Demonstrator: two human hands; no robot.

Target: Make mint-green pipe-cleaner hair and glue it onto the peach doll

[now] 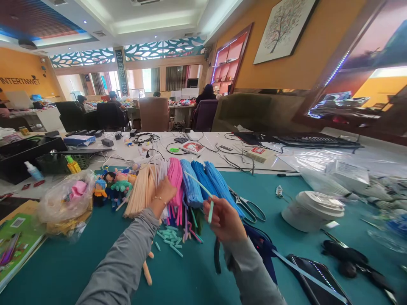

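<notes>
My right hand pinches a pale mint-green pipe cleaner, which slants up to the left over the blue bundles. My left hand reaches into the row of pipe cleaners, over the white bundle and against the pink bundle; its fingertips are hidden. Peach pipe cleaners lie left of it, and light blue and darker blue bundles lie to the right. Below the row are short cut mint-green pieces. Scissors lie just beyond my right hand.
Small fuzzy dolls and a plastic bag sit left. On the right are a white lidded tub, a phone and clear plastic wrap. Cables run across the white table behind; people sit farther back.
</notes>
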